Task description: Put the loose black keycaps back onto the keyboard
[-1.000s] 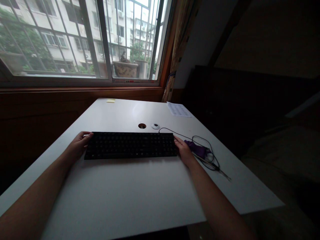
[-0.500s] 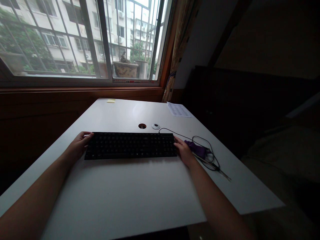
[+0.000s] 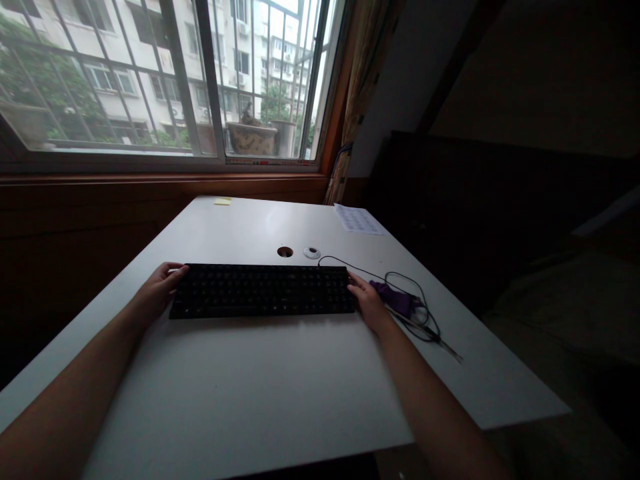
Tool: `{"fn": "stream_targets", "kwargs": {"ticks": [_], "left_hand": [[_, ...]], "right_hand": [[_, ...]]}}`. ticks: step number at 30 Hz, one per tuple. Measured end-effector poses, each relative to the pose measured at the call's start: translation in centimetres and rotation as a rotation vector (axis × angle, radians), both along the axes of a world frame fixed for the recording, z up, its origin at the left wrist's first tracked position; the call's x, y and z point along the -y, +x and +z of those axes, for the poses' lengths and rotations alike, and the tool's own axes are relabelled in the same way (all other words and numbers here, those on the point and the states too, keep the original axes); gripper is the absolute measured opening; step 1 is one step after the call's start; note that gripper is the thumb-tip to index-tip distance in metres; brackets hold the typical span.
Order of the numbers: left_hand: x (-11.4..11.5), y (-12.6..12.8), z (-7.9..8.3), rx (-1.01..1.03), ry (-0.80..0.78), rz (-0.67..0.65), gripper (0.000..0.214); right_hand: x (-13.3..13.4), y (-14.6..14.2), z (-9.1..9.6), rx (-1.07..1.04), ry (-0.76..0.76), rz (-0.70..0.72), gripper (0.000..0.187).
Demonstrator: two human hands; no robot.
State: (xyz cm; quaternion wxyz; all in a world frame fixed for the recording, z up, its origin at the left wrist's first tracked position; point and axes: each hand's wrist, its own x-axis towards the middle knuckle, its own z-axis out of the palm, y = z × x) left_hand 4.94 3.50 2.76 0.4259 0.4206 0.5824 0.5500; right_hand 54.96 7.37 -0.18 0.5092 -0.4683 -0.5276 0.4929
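Note:
A black keyboard (image 3: 265,291) lies lengthwise across the white desk (image 3: 240,393), between my two hands. My left hand (image 3: 159,291) grips its left end, thumb at the upper left corner. Around the right end closes my right hand (image 3: 367,300), with the thumb and fingers at the edge. The black cable (image 3: 360,268) leaves the keyboard's back edge and runs right, into loose loops. Beside my right hand, a dark purple cloth (image 3: 399,299) lies among those loops. I cannot tell whether the keyboard is slightly raised off the desk.
Behind the keyboard are a round cable hole (image 3: 285,252) and a white round cap (image 3: 312,253). Printed paper (image 3: 359,220) lies at the far right edge, yellow sticky notes (image 3: 223,201) at the far left. A thin stick-like object (image 3: 450,350) points toward the right edge. A barred window (image 3: 165,80) stands beyond.

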Motion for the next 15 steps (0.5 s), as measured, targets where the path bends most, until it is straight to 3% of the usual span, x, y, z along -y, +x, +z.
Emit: {"fn": "stream_targets", "kwargs": {"ticks": [15], "left_hand": [[-0.05,0.01,-0.01,0.039,-0.005,-0.041,0.066]], "right_hand": [[-0.04,0.06,0.0,0.05,0.005,-0.014,0.055]]}}
